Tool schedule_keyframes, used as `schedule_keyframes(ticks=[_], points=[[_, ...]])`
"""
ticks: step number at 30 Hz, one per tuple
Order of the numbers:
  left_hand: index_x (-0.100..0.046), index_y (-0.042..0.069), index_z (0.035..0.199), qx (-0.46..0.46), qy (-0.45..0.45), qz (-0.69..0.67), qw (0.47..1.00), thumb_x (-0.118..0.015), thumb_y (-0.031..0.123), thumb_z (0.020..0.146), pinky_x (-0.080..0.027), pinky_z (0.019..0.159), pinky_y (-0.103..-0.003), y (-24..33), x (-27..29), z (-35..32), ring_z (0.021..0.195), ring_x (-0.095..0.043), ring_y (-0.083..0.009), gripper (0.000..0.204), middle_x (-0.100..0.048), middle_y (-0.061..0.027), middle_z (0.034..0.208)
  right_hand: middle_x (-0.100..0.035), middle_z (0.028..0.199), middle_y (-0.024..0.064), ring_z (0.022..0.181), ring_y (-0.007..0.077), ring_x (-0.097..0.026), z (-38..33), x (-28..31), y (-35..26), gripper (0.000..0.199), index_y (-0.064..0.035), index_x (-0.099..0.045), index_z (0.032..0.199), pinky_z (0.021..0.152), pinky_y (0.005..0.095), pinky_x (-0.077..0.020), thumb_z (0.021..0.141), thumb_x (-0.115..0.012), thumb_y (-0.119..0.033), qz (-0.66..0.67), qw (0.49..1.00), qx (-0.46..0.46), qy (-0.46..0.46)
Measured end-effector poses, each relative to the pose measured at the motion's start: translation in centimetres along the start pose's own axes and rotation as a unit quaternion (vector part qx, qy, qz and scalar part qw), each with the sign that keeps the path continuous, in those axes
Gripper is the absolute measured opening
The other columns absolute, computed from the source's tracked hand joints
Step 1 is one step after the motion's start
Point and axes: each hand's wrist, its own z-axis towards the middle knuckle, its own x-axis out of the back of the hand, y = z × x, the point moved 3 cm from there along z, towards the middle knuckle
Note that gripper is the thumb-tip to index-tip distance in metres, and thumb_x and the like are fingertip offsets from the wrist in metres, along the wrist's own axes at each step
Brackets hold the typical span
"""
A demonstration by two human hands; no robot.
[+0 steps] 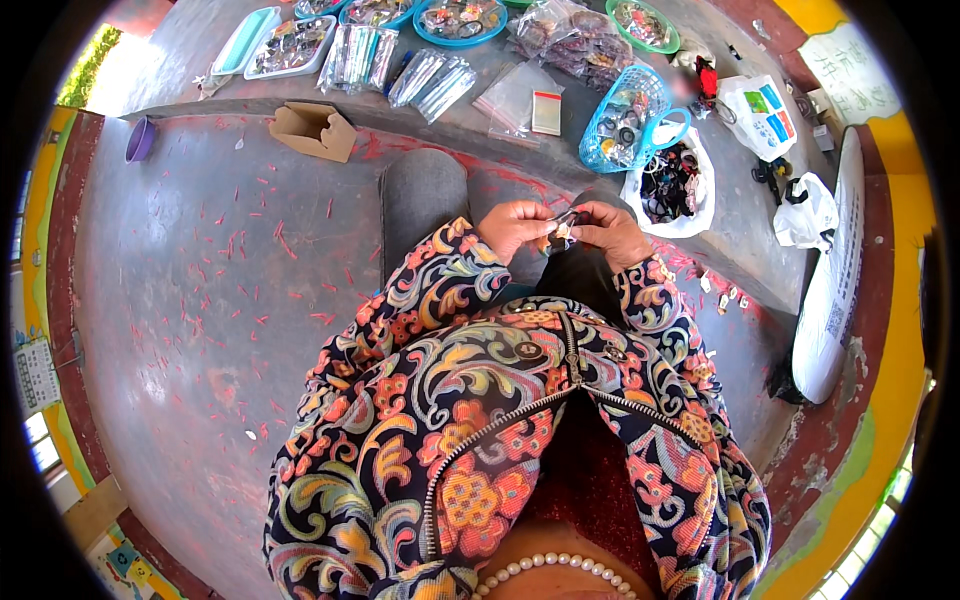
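Note:
My left hand [513, 227] and my right hand [612, 232] meet above my grey-trousered knees [425, 195]. Together they pinch a small dark and shiny item [561, 230], too small to identify. Both sleeves are patterned in many colours. The fingertips of both hands close on the item from either side.
A white plastic bag [672, 180] of dark small parts and a blue mesh basket [625, 118] lie just beyond my hands. Farther off are clear packets [432, 82], blue trays [290, 45], a small cardboard box [313, 130], a purple bowl [140, 139]. Red scraps litter the floor [200, 280].

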Motion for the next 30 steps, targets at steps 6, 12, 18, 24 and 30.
schedule_keyframes(ticks=[6,12,18,24,30], points=[[-0.056,-0.003,0.097,0.035,-0.030,-0.063,0.997,-0.053,0.009,0.083,-0.045,0.065,-0.022,0.11,-0.19,-0.30,0.069,-0.054,-0.0095,0.018,-0.059,-0.0049,0.082,-0.059,0.084,0.0012,0.075,0.0097,-0.056,-0.05,0.12,0.21,0.021,-0.0032,-0.055,0.095,0.065,0.0215,-0.0456,0.075,-0.061,0.000,0.023,1.000,0.006,0.001],[-0.055,-0.002,0.096,0.024,-0.013,-0.049,0.998,-0.052,0.010,0.083,-0.044,0.065,-0.021,-0.09,0.17,-0.11,0.069,-0.053,-0.0086,0.018,-0.059,-0.0046,0.083,-0.058,0.085,-0.0006,0.075,0.0081,-0.054,0.07,0.08,0.20,0.021,-0.0046,-0.056,0.096,0.067,0.0209,-0.0431,0.076,-0.062,-0.005,0.019,1.000,-0.011,0.006],[-0.055,-0.002,0.096,0.023,0.008,-0.042,0.999,-0.053,0.010,0.083,-0.043,0.066,-0.020,0.06,0.10,-0.18,0.068,-0.052,-0.0077,0.018,-0.058,-0.0039,0.082,-0.057,0.083,-0.0033,0.070,0.0058,-0.050,-0.11,0.03,0.08,0.020,-0.0075,-0.057,0.094,0.063,0.0193,-0.0399,0.075,-0.064,-0.010,0.005,0.999,-0.033,0.018],[-0.056,-0.002,0.095,0.020,0.012,-0.018,1.000,-0.053,0.010,0.083,-0.043,0.064,-0.020,0.07,0.15,-0.21,0.067,-0.052,-0.0077,0.017,-0.058,-0.0034,0.081,-0.057,0.081,-0.0043,0.069,0.0056,-0.050,0.05,0.32,0.53,0.020,-0.0089,-0.057,0.093,0.062,0.0195,-0.0398,0.075,-0.065,-0.011,0.004,0.999,-0.047,0.026],[-0.056,-0.002,0.093,-0.001,0.028,0.017,0.999,-0.054,0.010,0.082,-0.043,0.063,-0.020,0.14,-0.15,-0.29,0.066,-0.052,-0.0080,0.016,-0.058,-0.0030,0.079,-0.058,0.081,-0.0048,0.070,0.0058,-0.051,-0.13,-0.16,0.21,0.020,-0.0097,-0.057,0.092,0.062,0.0196,-0.0398,0.074,-0.065,-0.011,0.021,0.998,-0.049,0.027]])
